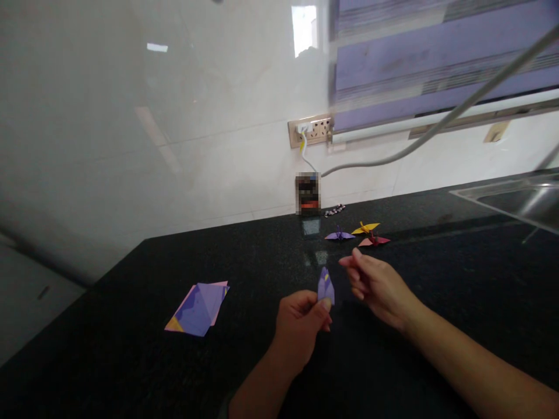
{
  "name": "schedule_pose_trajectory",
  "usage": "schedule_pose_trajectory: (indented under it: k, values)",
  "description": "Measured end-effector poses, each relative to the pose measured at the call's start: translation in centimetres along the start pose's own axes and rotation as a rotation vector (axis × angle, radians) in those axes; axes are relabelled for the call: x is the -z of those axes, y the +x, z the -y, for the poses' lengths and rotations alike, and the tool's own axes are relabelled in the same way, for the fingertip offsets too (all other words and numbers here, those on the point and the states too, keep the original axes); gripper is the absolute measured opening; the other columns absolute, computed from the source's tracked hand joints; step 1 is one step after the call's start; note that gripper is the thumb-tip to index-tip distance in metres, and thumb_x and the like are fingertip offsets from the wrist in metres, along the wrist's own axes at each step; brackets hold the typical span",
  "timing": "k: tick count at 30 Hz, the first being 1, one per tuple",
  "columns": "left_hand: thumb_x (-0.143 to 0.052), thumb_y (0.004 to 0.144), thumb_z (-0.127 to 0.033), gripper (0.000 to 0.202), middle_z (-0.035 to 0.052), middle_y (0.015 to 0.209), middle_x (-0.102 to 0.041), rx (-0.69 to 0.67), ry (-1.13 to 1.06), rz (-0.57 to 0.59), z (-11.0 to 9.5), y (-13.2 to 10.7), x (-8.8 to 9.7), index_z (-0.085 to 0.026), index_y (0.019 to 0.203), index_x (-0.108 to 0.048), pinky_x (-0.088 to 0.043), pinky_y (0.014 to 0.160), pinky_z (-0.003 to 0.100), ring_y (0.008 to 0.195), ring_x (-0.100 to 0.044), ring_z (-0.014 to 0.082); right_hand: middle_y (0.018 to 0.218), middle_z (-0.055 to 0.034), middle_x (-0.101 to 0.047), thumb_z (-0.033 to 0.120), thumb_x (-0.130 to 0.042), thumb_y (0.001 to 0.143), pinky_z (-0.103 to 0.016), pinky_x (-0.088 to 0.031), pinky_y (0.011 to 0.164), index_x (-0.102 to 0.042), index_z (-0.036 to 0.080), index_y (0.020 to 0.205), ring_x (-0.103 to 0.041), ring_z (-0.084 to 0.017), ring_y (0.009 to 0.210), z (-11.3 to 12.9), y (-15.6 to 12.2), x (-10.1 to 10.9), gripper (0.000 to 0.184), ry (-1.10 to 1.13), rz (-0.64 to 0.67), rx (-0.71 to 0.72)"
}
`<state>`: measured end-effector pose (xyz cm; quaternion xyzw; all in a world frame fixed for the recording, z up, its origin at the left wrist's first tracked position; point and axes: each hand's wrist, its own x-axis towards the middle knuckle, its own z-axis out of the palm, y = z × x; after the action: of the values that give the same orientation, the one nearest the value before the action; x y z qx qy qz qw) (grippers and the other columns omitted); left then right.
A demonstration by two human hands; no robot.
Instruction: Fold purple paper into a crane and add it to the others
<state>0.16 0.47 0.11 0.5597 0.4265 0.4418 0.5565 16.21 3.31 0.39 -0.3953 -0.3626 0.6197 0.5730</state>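
Observation:
A small piece of purple folded paper [325, 285], narrow and pointed at the top with a yellow patch, stands upright in my left hand [301, 326]. Thumb and fingers pinch it near its lower end. Just to the right of it, apart from the paper, my right hand [378, 288] hovers with its fingers curled and the thumb close to the index finger; nothing shows between them. Beyond my right hand lie three folded paper cranes: a purple crane [339, 235], a yellow crane [365, 228] and a red and pink crane [374, 241].
Purple and pink paper sheets [198, 308] lie at the left on the black countertop [131, 361]. A blurred-out dark object [308, 195] leans by the wall beside a beaded string [335, 210]. A grey cable [393, 158] hangs across the right. The sink [524, 201] is far right.

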Motion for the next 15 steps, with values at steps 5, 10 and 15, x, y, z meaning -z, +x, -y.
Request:
schedule_pose_trajectory:
  k: [5,10,15]
  values:
    - [-0.058,0.071,-0.032,0.021,-0.0006,0.053,-0.055,0.023,-0.067,-0.032,0.1,0.5,0.0,-0.013,0.062,-0.060,-0.039,0.050,0.020,0.048,-0.049,0.0089,0.056,0.0022,-0.053,0.038,-0.064,0.067,-0.019,-0.032,0.041,-0.059,0.014,0.067,-0.042,-0.007,0.045,-1.1,-1.7,-1.4,0.024,-0.378,0.240,0.051]
    - [-0.060,0.070,-0.030,0.018,0.0018,0.064,-0.062,-0.029,-0.148,-0.064,-0.2,0.5,-0.2,-0.014,0.078,-0.062,-0.043,0.056,0.022,0.057,-0.055,0.0108,0.051,0.0033,-0.051,0.036,-0.060,0.071,-0.019,-0.029,0.040,-0.057,0.014,0.060,-0.039,-0.006,0.042,-1.3,-1.8,-1.3,0.025,-0.451,0.181,0.115]
    - [-0.067,0.062,-0.026,0.019,0.0024,0.066,-0.064,0.046,-0.242,-0.072,-0.3,0.8,0.3,-0.012,0.075,-0.062,-0.046,0.059,0.023,0.058,-0.057,0.0106,0.047,0.0043,-0.048,0.035,-0.061,0.070,-0.018,-0.028,0.039,-0.057,0.015,0.059,-0.038,-0.005,0.041,-1.0,-1.6,-1.3,0.023,-0.484,0.186,0.141]
